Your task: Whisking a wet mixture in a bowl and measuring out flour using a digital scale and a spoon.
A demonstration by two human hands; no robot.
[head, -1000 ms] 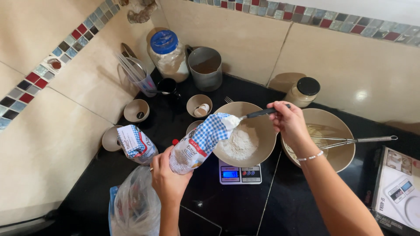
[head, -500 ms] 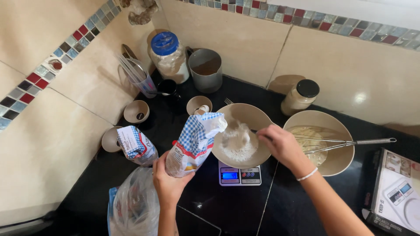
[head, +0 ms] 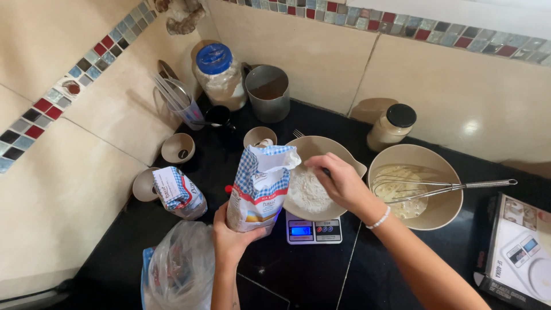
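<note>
On the black bench (head: 298,275) the left hand (head: 232,238) holds a blue-checked flour bag (head: 259,186) upright beside a beige bowl (head: 350,163) of flour on a small digital scale (head: 313,231), while the right hand (head: 340,182) dips into it, probably gripping a utensil.

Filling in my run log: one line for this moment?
left hand: holds flour bag upright | right hand: over bowl of flour | bowl: on scale

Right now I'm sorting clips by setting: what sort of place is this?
Most likely a home kitchen: a black counter against a tiled wall, a bowl of flour on a small digital scale, and a whisk resting in a second bowl.
</note>
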